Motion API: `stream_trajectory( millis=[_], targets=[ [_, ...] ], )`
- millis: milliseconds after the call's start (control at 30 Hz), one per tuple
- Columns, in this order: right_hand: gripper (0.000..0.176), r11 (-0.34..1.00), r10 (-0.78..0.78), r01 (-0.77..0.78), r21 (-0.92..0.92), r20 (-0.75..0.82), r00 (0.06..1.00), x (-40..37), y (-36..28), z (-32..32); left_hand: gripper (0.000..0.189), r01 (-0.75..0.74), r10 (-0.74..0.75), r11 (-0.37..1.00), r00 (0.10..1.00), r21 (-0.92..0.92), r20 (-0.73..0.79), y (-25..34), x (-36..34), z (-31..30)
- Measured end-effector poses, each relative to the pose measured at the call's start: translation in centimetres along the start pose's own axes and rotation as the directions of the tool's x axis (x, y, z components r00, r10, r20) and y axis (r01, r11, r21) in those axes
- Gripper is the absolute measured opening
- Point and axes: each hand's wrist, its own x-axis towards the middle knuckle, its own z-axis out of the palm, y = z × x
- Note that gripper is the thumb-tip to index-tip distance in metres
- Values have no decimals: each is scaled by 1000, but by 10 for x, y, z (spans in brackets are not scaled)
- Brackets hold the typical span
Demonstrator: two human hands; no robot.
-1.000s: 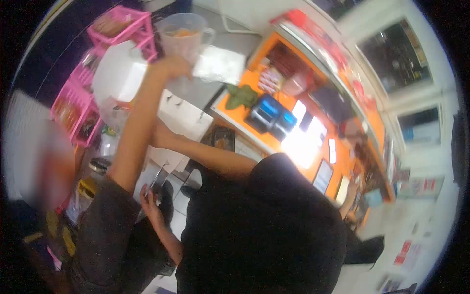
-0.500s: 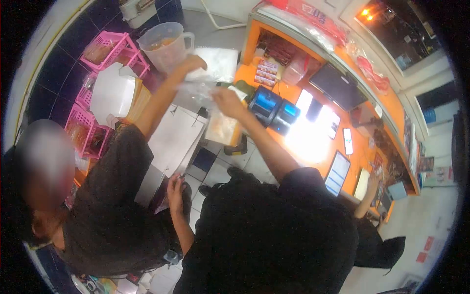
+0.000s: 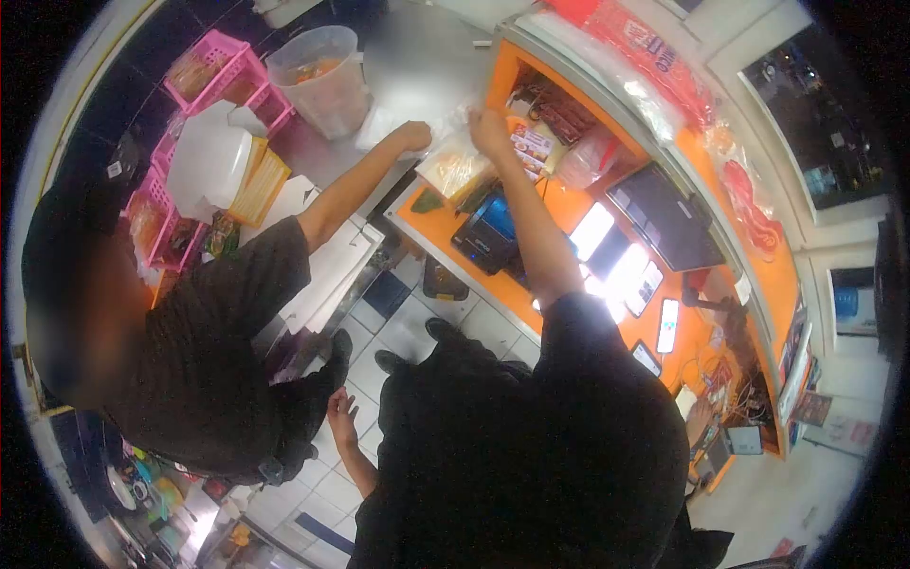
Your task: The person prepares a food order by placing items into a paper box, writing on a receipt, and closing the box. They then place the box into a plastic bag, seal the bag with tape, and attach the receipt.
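Observation:
My right hand (image 3: 488,133) is closed on the top of a clear plastic bag (image 3: 457,169) with a pale, yellow-edged item inside, hanging over the end of the orange counter (image 3: 422,220). My left hand (image 3: 342,415) hangs low above the tiled floor, fingers apart and empty. A co-worker's hand (image 3: 413,137) reaches in from the left, close to the bag and beside a white plastic stack (image 3: 379,121); whether it touches the bag is unclear.
A co-worker (image 3: 199,360) stands at left. Pink baskets (image 3: 210,68), a clear pitcher (image 3: 322,90) and a white container (image 3: 210,161) are behind. On the counter are a black device (image 3: 485,235), phones (image 3: 667,325) and a monitor (image 3: 665,213). Another person's hand (image 3: 700,417) shows at right.
My right hand has moved up and to the right with the bag, towards the counter. My left hand is lower, with its fingers spread. The co-worker's hand has shifted right, and the view has shifted.

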Motion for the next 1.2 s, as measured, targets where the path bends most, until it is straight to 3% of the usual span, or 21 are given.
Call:
stream_trajectory(
  millis=[67, 233, 300, 467, 567, 700, 767, 833, 867, 967, 1033, 1100, 1167, 1200],
  targets=[
    [46, 999, -27, 26, 33, 21, 999, 9, 12, 1, 32, 20, -20, 1000, 1000, 14, -17, -7, -5, -5],
    [40, 934, 1, 54, -352, 154, 988, 41, 61, -2, 36, 34, -33, 998, 999, 47, -24, -9, -23, -13],
    [37, 950, -56, 81, -301, 91, 994, 40, 67, -10, 39, 49, -47, 998, 998, 31, -43, -15, -30, -19],
    [41, 894, -33, 65, -444, 79, 996, 32, 87, 10, 45, 62, -63, 998, 996, -25, -68, -43, -53, -44],
    [51, 854, -159, 231, -466, 189, 969, 29, 102, 15, 43, 98, -106, 992, 988, -73, -112, -78, -70, -70],
    [55, 839, -279, 277, -468, 67, 958, 13, 94, 10, 45, 131, -176, 970, 960, -206, -217, -151, -117, -109],
    [61, 899, -34, -78, -432, -246, 969, -35, 39, 7, 43, 16, -34, 996, 977, -86, -213, -259, -133, -148],
    [63, 906, -129, -48, -420, -384, 914, -88, -17, 14, 43, 65, -86, 993, 971, -102, -223, -324, -168, -167],
    [64, 910, -172, -34, -413, -450, 876, -118, -44, 22, 43, 158, -194, 973, 956, -170, -218, -350, -188, -175],
    [58, 987, -105, 53, -150, -360, 927, -221, -114, 61, 44, 339, -420, 872, 888, -353, -186, -422, -243, -209],
    [48, 942, -316, 221, -253, -445, 838, -319, -169, 93, 44, 367, -483, 803, 862, -469, -152, -464, -265, -237],
    [42, 946, -320, 276, -169, -363, 875, -419, -214, 120, 44, 300, -468, 723, 875, -623, -122, -510, -276, -287],
    [42, 974, -207, 189, -126, -158, 965, -517, -232, 153, 45, 149, -383, 588, 917, -795, -112, -550, -269, -361],
    [40, 950, -243, 223, -219, -68, 968, -567, -237, 169, 45, 87, -356, 546, 925, -834, -136, -569, -262, -403]
  ],
)
